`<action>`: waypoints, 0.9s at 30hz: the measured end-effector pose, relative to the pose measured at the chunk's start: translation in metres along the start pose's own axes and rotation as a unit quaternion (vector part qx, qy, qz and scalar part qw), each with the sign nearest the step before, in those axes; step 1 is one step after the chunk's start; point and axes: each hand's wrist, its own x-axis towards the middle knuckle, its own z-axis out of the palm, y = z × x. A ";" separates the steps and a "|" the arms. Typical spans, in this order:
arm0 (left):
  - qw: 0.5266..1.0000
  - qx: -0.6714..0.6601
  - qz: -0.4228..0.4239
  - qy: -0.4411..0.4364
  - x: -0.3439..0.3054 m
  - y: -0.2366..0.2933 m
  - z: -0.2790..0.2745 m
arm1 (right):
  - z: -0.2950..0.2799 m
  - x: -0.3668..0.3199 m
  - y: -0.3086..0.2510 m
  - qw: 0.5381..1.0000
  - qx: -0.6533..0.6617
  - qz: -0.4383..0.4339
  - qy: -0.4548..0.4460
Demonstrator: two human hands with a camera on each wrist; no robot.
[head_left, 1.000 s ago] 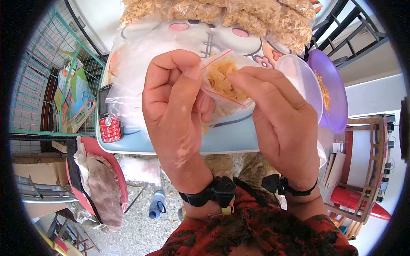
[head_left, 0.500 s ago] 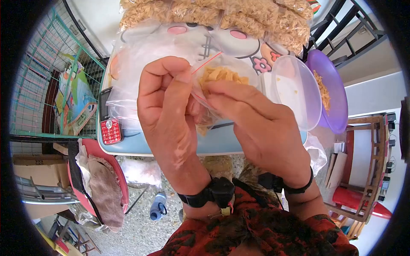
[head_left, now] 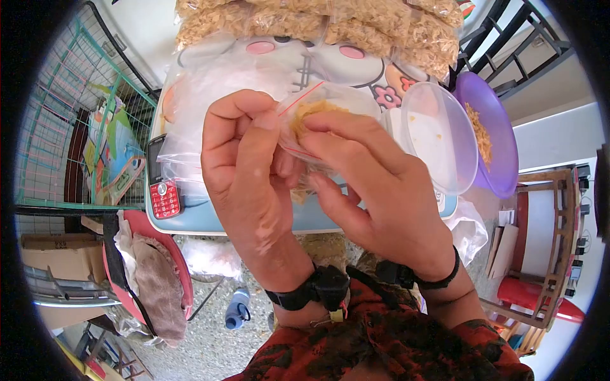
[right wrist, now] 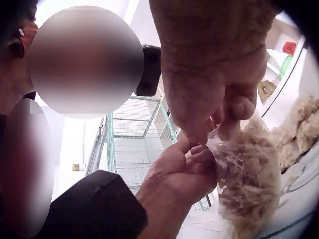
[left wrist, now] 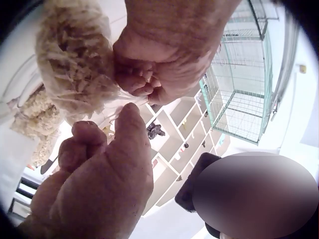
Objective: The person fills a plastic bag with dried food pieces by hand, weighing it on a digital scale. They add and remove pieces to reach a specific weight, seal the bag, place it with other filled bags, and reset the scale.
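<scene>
A clear zip bag with a red seal line (head_left: 298, 152) is filled with pale yellow-brown flakes (head_left: 312, 113). My left hand (head_left: 244, 165) pinches one edge of its mouth between thumb and fingers. The right hand (head_left: 381, 184) has its bent fingers at the mouth, pressing on the flakes, with the thumb apart below. In the left wrist view the full bag (left wrist: 75, 59) hangs beside both hands. The right wrist view shows the bag (right wrist: 249, 174) under the right fingers.
Filled bags (head_left: 356, 32) line the table's back. Empty plastic bags (head_left: 210, 82) lie left, beside a red keypad phone (head_left: 165, 199). At the right stand a clear bowl (head_left: 441, 140) and a purple basin (head_left: 502, 140) with flakes. A wire cage stands far left.
Both hands and the bag have moved left and slightly down. The right fingers went from the bag's right edge onto the flakes at its mouth, and the right thumb has spread away.
</scene>
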 end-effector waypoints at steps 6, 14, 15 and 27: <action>0.999 -0.021 0.017 -0.032 0.001 -0.003 -0.003 | 0.003 0.003 -0.001 0.999 -0.039 0.028 0.003; 1.000 -0.009 0.013 -0.001 0.001 -0.003 -0.001 | 0.006 0.002 -0.001 0.998 -0.029 0.046 -0.019; 1.000 -0.010 0.010 0.010 0.002 -0.003 -0.001 | 0.005 0.000 -0.002 0.999 -0.009 0.040 -0.002; 0.999 0.000 0.035 0.011 -0.002 -0.001 0.002 | 0.003 -0.006 0.006 0.994 0.034 0.062 0.087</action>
